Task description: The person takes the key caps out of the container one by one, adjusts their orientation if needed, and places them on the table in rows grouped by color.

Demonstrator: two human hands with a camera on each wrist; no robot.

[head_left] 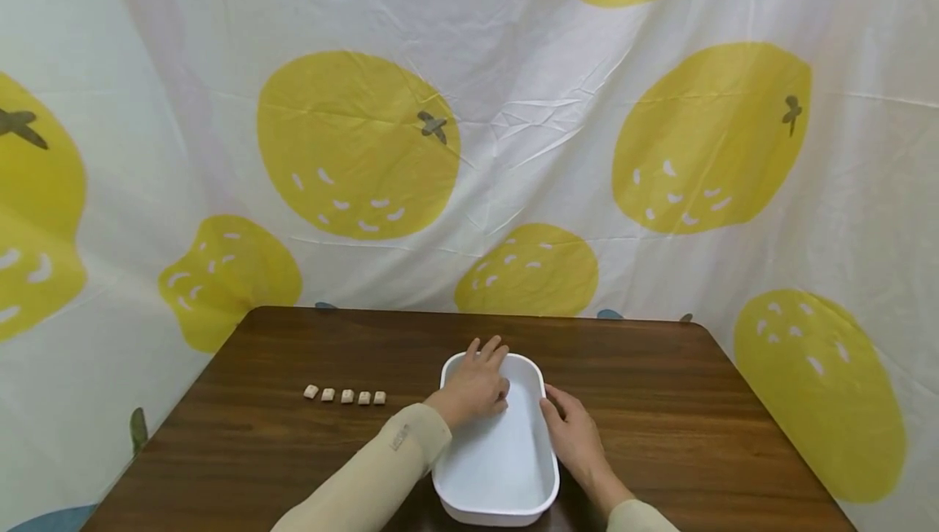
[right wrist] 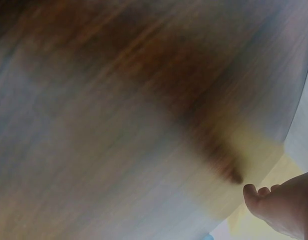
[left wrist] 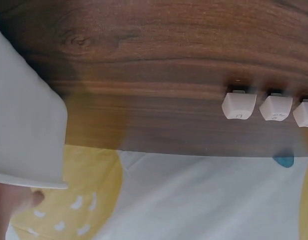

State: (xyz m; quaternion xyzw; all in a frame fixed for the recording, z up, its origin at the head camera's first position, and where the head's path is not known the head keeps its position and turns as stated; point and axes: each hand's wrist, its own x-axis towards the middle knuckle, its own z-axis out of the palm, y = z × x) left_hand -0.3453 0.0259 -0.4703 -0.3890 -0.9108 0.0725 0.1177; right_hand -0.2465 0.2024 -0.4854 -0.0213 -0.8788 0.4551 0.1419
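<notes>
White tray (head_left: 506, 475) sits on the near middle of the brown wood-grain surface (head_left: 682, 434), long side running near to far. Left hand (head_left: 477, 385) comes in from the left over the tray's far part: some fingers stretch out to the far rim, thumb and a bent finger are close together above the inside. Left grip: cannot tell if anything is pinched there, the gap is hidden. Right hand (head_left: 579, 434) is at the tray's right side, fingers loosely extended, tips touching near the rim; right grip released, not clenched round it. Right wrist view mostly blurred surface. Five small off-white blocks (head_left: 347, 397) stand in a left-to-right row on the surface, left of the tray, apart from it and slightly apart from each other; dark marks on some. Cream sleeves (head_left: 374, 471) on both arms. Behind the far edge, white curtain (head_left: 535, 68) with yellow fruit print.
</notes>
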